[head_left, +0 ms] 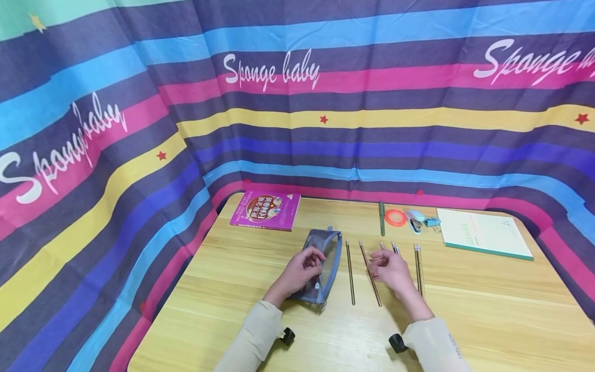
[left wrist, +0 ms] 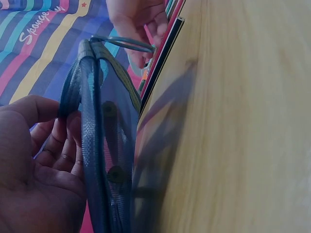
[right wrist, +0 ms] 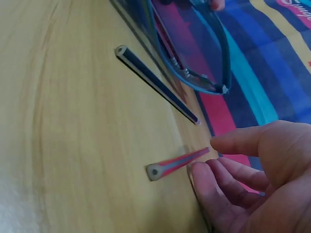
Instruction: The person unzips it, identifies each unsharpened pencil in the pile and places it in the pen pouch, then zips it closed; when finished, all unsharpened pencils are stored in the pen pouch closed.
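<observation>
My left hand (head_left: 299, 274) pinches the zippered edge of a grey-blue mesh pencil case (head_left: 321, 240), holding its mouth apart. In the right wrist view, pencils with metal ends (right wrist: 176, 60) show inside the case. A dark striped pencil (head_left: 350, 274) lies just right of it, and a red pencil (head_left: 374, 284) comes after that. Over the red pencil hovers my right hand (head_left: 392, 271), thumb and index finger (right wrist: 238, 140) spread near its far end; contact is hard to tell. More pencils (head_left: 419, 268) lie beyond this hand, some partly hidden by it.
A purple book (head_left: 267, 211) lies at the back left. Along the back right are a dark green pen (head_left: 382, 219), an orange tape roll (head_left: 395, 217), a stapler (head_left: 415, 222), a blue clip (head_left: 432, 222) and a pale notebook (head_left: 485, 232). A striped curtain (head_left: 325, 150) surrounds the table.
</observation>
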Demonstrator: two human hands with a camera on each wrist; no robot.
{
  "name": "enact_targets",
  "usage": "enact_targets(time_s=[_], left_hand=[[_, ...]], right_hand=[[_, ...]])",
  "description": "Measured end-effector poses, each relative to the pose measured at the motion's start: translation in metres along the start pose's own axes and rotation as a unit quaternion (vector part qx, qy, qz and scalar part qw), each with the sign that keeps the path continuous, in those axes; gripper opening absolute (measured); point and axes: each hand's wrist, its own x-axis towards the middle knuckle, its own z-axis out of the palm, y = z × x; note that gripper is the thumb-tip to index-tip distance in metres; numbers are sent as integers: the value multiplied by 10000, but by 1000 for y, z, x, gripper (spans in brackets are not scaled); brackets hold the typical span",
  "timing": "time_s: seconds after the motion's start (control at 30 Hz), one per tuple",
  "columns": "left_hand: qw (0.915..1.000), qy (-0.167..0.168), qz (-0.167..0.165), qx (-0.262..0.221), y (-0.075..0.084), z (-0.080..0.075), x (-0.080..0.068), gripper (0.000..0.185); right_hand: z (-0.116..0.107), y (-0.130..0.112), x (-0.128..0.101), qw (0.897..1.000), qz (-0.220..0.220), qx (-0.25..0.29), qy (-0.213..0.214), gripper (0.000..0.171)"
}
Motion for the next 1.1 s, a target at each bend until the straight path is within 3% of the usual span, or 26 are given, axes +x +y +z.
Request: enact_targets(time_s=[0.53, 0.63, 0.77, 1.1], left_hand=[[9999, -104, -39, -13, 1, -1, 0, 22], [9999, -109, -41, 11, 1, -1, 1, 22], [9999, -135, -53, -17, 2, -1, 1, 22], [9999, -137, -68, -30, 1, -1, 1, 21]], right_hand=[[6, 4, 4, 9975, 54, -710, -13, 50], [6, 4, 7, 9915, -89, -1294, 4, 49], [4, 2, 9, 9764, -357, -2129, 96, 43], [1, 0, 11, 9728, -112, -2315, 10, 36]])
